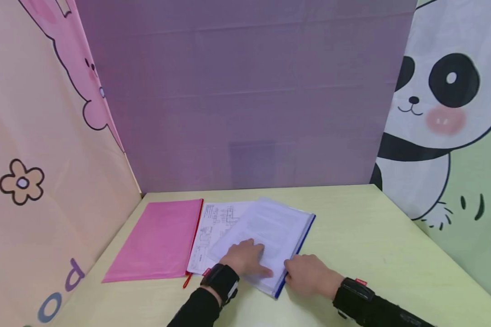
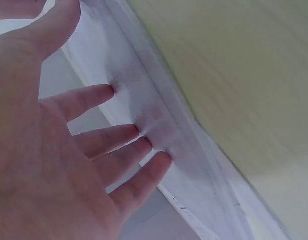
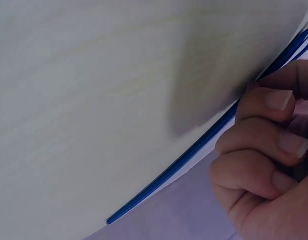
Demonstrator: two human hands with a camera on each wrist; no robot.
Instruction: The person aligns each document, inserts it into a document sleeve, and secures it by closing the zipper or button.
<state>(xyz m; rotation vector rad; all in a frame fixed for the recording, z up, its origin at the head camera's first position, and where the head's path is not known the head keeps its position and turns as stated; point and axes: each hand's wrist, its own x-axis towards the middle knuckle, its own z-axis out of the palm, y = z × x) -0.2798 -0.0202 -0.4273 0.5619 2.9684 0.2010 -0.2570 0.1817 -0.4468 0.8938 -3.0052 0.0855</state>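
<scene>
1. A left hand (image 1: 245, 259), spread wide, presses a translucent pouch (image 1: 272, 227) beneath it; a right hand (image 1: 313, 274) pinches its blue edge (image 1: 305, 234).
2. A printed sheet (image 1: 204, 238) lies left of both hands, partly covered.
3. A hard right-hand tug could crease the pouch, should the left slip.

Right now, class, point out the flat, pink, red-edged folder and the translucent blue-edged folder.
Pink red-edged folder (image 1: 157, 240): head view, middle of its cover.
Translucent blue-edged folder (image 1: 279, 240): head view, cover near its middle.
</scene>
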